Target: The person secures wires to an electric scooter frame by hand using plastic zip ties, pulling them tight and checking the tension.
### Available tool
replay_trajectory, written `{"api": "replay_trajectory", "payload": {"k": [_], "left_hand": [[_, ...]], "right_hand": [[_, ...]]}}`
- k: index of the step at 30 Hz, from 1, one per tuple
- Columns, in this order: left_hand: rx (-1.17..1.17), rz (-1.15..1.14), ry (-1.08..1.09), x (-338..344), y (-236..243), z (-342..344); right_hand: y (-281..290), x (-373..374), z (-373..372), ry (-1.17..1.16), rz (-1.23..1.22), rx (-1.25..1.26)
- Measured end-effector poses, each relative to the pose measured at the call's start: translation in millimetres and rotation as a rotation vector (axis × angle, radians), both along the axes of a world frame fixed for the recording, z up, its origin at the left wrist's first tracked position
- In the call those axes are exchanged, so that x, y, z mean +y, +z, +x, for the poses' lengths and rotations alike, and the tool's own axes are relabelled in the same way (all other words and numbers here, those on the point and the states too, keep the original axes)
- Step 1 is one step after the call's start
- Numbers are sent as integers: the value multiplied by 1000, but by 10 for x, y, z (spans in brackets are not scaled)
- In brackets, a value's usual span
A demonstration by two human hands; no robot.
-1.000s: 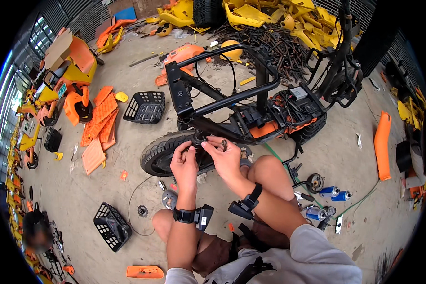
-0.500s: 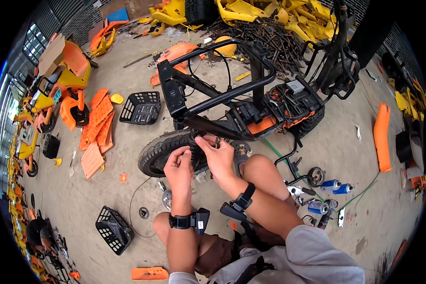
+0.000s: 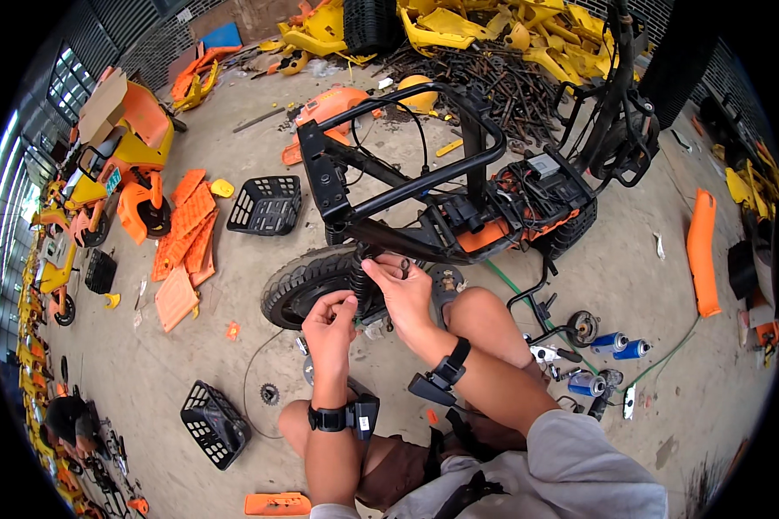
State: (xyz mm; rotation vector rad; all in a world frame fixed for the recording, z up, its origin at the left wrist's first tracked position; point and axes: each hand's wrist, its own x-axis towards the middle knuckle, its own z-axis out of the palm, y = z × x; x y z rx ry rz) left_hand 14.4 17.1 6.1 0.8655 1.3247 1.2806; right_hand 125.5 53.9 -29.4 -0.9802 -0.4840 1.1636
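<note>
A black scooter frame [image 3: 381, 208] without body panels stands before me, its rear wheel [image 3: 307, 284] towards me. Beside that wheel is a dark coil-spring shock absorber [image 3: 361, 275]. My left hand [image 3: 327, 322] is closed, thumb and fingertips pinched just below the spring; whatever they hold is too small to make out. Slightly higher and to the right, my right hand [image 3: 405, 292] has its thumb against the shock absorber and its fingers curled. A small dark loop shows at those fingers, but I cannot tell what it is.
Blue spray cans [image 3: 610, 342] and tools lie to the right by a small wheel [image 3: 582, 325]. Black baskets [image 3: 266, 206] and orange panels [image 3: 182, 233] lie on the left. A long orange panel [image 3: 703, 251] is far right. Dark metal parts [image 3: 485, 82] are heaped behind the frame.
My left hand has moved down along the shock absorber, away from the right thumb. My right hand stays by the spring. The whole view has shifted slightly.
</note>
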Motion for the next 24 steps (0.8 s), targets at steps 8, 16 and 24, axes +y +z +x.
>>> {"api": "replay_trajectory", "payload": {"k": [8, 16, 24], "left_hand": [[-104, -16, -98, -186, -127, -221], [-472, -209, -246, -221, -208, -144], [-430, -159, -183, -190, -198, -147]], "right_hand": [[63, 1, 14, 26, -41, 62], [110, -26, 84, 75, -28, 120], [206, -50, 99, 54, -84, -77]]}}
